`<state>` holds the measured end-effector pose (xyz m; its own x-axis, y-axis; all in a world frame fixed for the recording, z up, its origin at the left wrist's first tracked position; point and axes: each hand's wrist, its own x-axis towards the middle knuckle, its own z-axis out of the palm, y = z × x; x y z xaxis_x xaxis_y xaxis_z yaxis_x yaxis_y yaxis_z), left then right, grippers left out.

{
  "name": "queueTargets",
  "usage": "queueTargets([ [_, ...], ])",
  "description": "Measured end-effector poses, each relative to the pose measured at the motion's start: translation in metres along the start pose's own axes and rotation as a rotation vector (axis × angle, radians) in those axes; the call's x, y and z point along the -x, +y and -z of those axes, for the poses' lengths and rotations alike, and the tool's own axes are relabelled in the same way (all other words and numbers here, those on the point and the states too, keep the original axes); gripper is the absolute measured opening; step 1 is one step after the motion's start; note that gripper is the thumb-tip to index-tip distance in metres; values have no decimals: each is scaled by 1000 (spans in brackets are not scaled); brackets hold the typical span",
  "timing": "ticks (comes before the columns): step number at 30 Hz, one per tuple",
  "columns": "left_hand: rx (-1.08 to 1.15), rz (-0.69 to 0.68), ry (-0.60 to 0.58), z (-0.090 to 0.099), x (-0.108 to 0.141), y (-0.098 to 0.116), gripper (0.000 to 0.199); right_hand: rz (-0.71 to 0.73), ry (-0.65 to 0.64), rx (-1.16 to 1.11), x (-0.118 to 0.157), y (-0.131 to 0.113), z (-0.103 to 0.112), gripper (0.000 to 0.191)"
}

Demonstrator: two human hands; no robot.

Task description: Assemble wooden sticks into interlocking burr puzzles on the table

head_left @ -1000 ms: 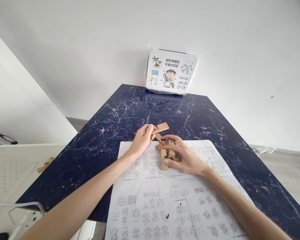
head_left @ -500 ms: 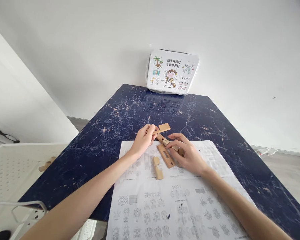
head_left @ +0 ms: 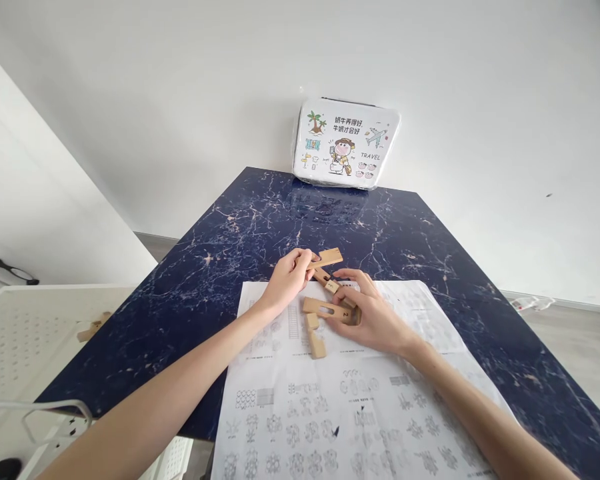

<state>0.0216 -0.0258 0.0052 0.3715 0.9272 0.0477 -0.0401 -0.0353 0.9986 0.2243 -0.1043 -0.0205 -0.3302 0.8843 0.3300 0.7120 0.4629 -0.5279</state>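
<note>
My left hand (head_left: 291,275) is closed, thumb and fingers pinching one end of a notched wooden puzzle piece (head_left: 331,256) whose free end points right. Below that end, a slotted wooden piece (head_left: 331,287) lies diagonally, running toward the fingers of my right hand. My right hand (head_left: 373,310) curls round the right end of another slotted wooden piece (head_left: 325,309), marked 2. Its thumb is on the near side, its fingers on the far side, and the hand partly hides the wood beneath. A small notched wooden piece (head_left: 316,341) rests on the printed sheet just in front.
The printed paper sheet (head_left: 360,393) with puzzle drawings covers the near part of the dark blue marbled table (head_left: 205,267). A white cartoon case (head_left: 345,143) leans on the wall at the back. On the left, a white perforated cart (head_left: 25,340) carries a wooden piece (head_left: 94,327).
The piece marked 2 has turned from a steep diagonal to nearly level, its right end now within my right hand's grip. My left hand and its piece have barely moved.
</note>
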Motion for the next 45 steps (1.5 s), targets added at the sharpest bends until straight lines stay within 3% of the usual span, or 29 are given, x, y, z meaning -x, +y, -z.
queueTargets([
  [2, -6, -2, -2, 0, 0, 0, 29, 49, 8, -21, -1, -1, -1, 9],
  [7, -21, 0, -2, -1, 0, 1, 30, 86, 4, -106, -2, -3, 0, 17],
  [10, 17, 11, 28, -1, 0, -1, 30, 13, 63, -171, -3, -1, 4, 21],
  [15, 90, 21, 65, 0, 0, 0, 24, -206, 283, -291, -5, 3, 8, 31],
  [20, 107, 5, -19, -2, 3, 3, 17, -349, 405, -491, -6, 6, 7, 37],
  [25, 69, -12, -183, -6, 7, 5, 20, -338, 375, -543, -6, 4, 4, 37],
  [31, 25, 0, -274, -6, 10, 5, 23, -302, 372, -552, -6, 8, 0, 38],
  [37, 1, -28, -292, -7, 9, 1, 25, -296, 354, -520, -5, 5, -1, 38],
  [45, -87, -39, -230, -7, 8, 1, 27, -304, 320, -488, -3, -2, 2, 30],
])
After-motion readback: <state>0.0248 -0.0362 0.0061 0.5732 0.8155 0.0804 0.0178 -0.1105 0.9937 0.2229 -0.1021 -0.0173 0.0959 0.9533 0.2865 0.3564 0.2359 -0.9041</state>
